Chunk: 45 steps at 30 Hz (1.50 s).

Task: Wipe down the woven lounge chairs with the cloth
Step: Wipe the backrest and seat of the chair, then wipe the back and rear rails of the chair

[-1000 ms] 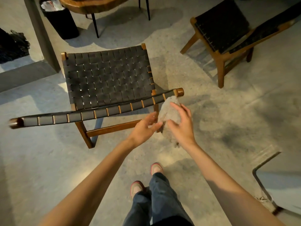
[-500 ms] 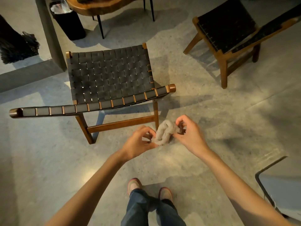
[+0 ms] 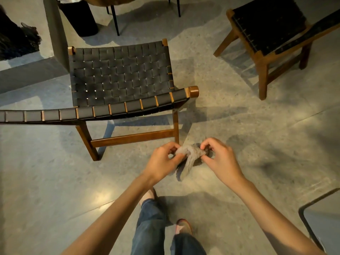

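Note:
A grey cloth (image 3: 190, 157) is bunched between my two hands, one end hanging down. My left hand (image 3: 162, 161) pinches its left side and my right hand (image 3: 219, 159) pinches its right side. Both hands hover above the floor, just in front of the near right leg of a woven lounge chair (image 3: 119, 76) with black straps and a brown wooden frame. Its backrest rail runs across the view to the left edge. A second woven lounge chair (image 3: 270, 26) stands at the upper right.
A black bin (image 3: 79, 17) and a round wooden table with thin black legs (image 3: 116, 21) stand behind the near chair. A grey pillar (image 3: 55, 30) rises at the upper left. A dark-framed object (image 3: 323, 218) sits at the lower right. My feet stand on the concrete floor.
My hands drew the cloth off the chair's right rail end and lowered it toward me. They bunched it up between them, and a tail of it now hangs down.

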{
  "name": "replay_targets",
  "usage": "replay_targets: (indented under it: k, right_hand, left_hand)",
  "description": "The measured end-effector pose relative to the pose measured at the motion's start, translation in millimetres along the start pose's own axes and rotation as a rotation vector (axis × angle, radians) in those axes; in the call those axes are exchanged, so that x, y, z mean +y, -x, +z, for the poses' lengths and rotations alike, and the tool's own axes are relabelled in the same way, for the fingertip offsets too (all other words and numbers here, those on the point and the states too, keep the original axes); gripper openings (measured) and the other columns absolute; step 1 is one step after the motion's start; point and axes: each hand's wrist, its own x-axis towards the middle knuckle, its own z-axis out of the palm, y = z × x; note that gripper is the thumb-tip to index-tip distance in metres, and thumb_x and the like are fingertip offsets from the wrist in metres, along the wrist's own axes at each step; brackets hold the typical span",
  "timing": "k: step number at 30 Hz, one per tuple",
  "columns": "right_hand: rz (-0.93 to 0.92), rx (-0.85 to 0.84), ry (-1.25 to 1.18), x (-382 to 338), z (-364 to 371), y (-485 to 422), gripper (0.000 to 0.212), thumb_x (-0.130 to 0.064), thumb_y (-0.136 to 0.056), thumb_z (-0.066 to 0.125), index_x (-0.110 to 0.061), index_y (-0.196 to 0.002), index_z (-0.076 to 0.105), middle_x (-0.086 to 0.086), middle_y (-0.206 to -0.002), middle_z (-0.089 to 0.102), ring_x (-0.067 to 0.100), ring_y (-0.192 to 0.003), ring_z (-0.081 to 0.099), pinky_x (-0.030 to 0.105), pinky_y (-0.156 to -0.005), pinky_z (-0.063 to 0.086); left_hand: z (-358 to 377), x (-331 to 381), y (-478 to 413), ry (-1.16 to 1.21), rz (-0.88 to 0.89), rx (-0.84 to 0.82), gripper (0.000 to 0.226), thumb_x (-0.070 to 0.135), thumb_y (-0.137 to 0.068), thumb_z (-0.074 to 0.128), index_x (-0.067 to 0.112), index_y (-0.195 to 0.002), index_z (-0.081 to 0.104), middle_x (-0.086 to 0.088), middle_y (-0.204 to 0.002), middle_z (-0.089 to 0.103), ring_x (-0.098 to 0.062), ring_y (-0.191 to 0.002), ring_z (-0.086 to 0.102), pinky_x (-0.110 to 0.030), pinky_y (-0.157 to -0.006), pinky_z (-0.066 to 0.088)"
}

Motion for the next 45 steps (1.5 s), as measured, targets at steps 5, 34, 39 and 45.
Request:
replay_targets:
  k: [5,34,39,45]
  right_hand:
    - [0.195,0.082,-0.235,69.4,69.9,-23.6,0.027,-0.008,-0.079,0.075,-0.025,-0.081,0.053,-0.008,-0.077,0.062,0.005,-0.071,0.062,0.017,-0.06,0.05]
    - [-0.152,0.441,0.069,228.5,184.2,-132.7,0.013,-0.03,-0.092,0.061,-0.039,-0.095,0.053,-0.006,-0.06,0.064,0.006,-0.054,0.062,0.036,-0.054,0.056]
    - [-0.36,0.72,-0.155,175.9,139.8,-141.5,0.012,-0.017,-0.093,0.058,-0.028,-0.098,0.056,-0.008,-0.089,0.063,0.004,-0.083,0.061,0.02,-0.074,0.051]
    - [-0.558,0.852,-0.35,105.1,88.3,-162.0,0.024,-0.015,-0.093,0.057,-0.017,-0.116,0.048,0.0,-0.114,0.05,0.003,-0.104,0.05,0.009,-0.091,0.039]
  left_hand:
    - [22.9,-78.8,-48.8,0.106,-0.002,0.248,0.006,0.031,-0.089,0.062,0.029,-0.091,0.057,0.013,-0.098,0.049,0.001,-0.088,0.049,-0.008,-0.074,0.042]
    - [58.1,-227.5,-180.8,-0.409,0.459,0.773,0.025,0.026,-0.097,0.051,0.041,-0.111,0.064,0.015,-0.063,0.06,-0.003,-0.057,0.06,-0.02,-0.052,0.046]
    - [58.0,-166.8,-185.2,0.141,0.523,0.738,0.02,0.022,-0.096,0.053,0.03,-0.112,0.062,0.012,-0.086,0.071,0.002,-0.075,0.067,-0.016,-0.063,0.054]
    - [59.6,-92.3,-188.6,0.726,0.53,0.741,0.04,0.028,-0.084,0.071,0.028,-0.113,0.044,0.01,-0.088,0.071,0.002,-0.089,0.067,-0.026,-0.082,0.056]
